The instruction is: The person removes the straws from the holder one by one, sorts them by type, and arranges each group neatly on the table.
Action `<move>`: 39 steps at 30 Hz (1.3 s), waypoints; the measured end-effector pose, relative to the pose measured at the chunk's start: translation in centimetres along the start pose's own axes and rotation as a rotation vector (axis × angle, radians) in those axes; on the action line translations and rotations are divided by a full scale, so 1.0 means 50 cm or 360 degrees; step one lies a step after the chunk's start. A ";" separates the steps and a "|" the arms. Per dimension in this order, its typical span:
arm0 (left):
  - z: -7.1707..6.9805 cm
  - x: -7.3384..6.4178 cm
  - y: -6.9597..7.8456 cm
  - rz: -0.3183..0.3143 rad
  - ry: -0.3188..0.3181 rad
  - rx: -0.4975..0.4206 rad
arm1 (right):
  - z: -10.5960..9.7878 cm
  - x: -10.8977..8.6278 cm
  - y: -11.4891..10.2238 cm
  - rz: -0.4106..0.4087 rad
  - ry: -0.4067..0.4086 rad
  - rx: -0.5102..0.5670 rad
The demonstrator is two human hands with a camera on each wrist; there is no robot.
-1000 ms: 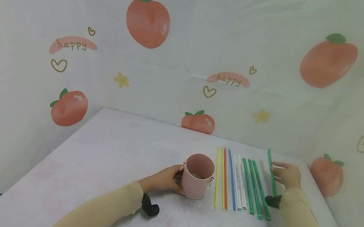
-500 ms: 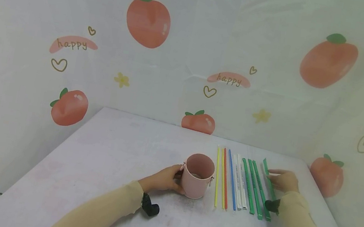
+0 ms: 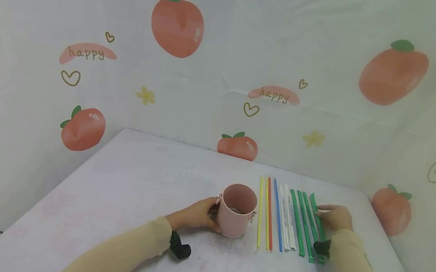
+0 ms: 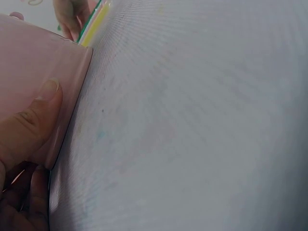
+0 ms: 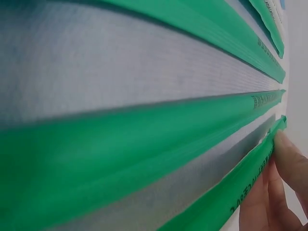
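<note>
My left hand (image 3: 197, 213) grips the side of a pink bucket (image 3: 233, 224) that stands upright on the table. In the left wrist view, the thumb (image 4: 36, 120) presses the bucket's outer wall, with curled fingers below. My right hand (image 3: 336, 218) pinches a green paper-wrapped straw (image 5: 245, 183) near its far end, at the right end of a row of straws. In the right wrist view this straw lies slightly tilted beside another green-wrapped straw (image 5: 144, 144), a narrow gap between them. Whether all of it touches the table cannot be made out.
Left of the green straws lie white-wrapped straws (image 3: 289, 223), a blue straw (image 3: 278, 216), a red straw (image 3: 270, 214) and yellow straws (image 3: 259, 213), roughly parallel. The white-covered table (image 3: 153, 168) meets a fruit-printed backdrop (image 3: 209, 82) behind and at both sides.
My right hand has moved left and lower with the green straw, bringing it down beside the other green straws. The left hand and the bucket have stayed in place.
</note>
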State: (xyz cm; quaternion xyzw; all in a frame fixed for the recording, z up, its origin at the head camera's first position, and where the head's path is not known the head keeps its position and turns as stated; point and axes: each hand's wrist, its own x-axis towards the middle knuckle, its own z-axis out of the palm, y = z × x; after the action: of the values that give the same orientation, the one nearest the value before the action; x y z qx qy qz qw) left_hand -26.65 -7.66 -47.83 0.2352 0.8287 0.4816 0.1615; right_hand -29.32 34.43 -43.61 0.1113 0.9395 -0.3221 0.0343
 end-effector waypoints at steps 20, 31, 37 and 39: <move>0.001 -0.002 0.004 -0.0016 -0.0001 0.0029 | 0.003 0.001 -0.005 0.0014 -0.0031 0.0032; 0.000 -0.002 0.009 -0.0031 0.0006 0.0022 | 0.003 -0.003 -0.015 0.0061 -0.0024 -0.0042; 0.001 -0.001 0.008 -0.0037 0.0005 0.0025 | 0.004 -0.005 -0.016 0.0081 -0.0023 -0.0001; 0.001 -0.001 0.008 -0.0039 0.0006 0.0028 | 0.004 -0.005 -0.016 0.0081 -0.0020 0.0011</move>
State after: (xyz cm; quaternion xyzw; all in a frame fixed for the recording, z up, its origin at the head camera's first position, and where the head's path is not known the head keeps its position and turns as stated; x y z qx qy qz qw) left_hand -26.50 -7.50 -47.48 0.2254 0.8360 0.4727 0.1637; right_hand -29.25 33.63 -43.27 0.1331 0.9350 -0.3251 0.0479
